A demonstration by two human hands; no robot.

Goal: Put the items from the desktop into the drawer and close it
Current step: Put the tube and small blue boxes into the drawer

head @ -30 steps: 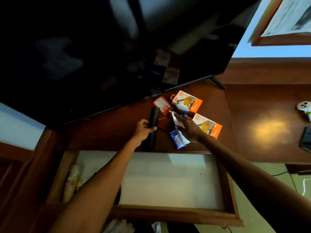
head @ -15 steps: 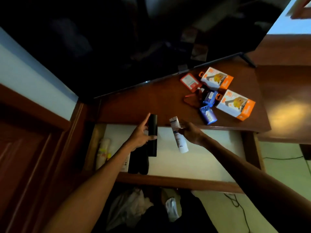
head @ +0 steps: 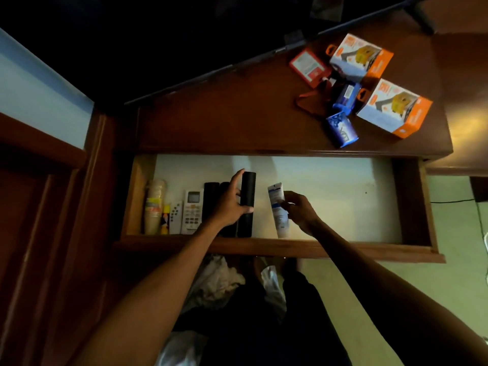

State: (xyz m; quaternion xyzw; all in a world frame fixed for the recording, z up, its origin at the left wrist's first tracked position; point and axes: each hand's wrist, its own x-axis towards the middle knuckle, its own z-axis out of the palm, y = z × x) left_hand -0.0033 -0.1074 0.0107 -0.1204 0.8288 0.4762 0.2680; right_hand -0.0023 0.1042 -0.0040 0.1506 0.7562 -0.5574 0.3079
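Note:
The wooden drawer (head: 412, 202) stands pulled out, its pale bottom showing. My left hand (head: 229, 204) is shut on a long black remote (head: 247, 191), held low inside the drawer beside other black remotes. My right hand (head: 299, 212) grips a white-and-blue tube (head: 277, 210) just right of it, also inside the drawer. On the desktop (head: 224, 125) lie two orange-and-white boxes (head: 361, 59) (head: 394, 109), a red card packet (head: 307, 65), a blue box (head: 342, 130) and another small blue item (head: 347, 96).
In the drawer's left end sit a stack of paper cups (head: 154, 207), a small white remote (head: 176, 217) and a white air-conditioner remote (head: 192, 210). A large dark TV (head: 158, 35) spans the back of the desk. Crumpled cloth (head: 219, 281) lies below the drawer.
Both hands came down from the desktop into the drawer, carrying the black remote and the tube. My view tilted down and left, so the drawer's left contents now show.

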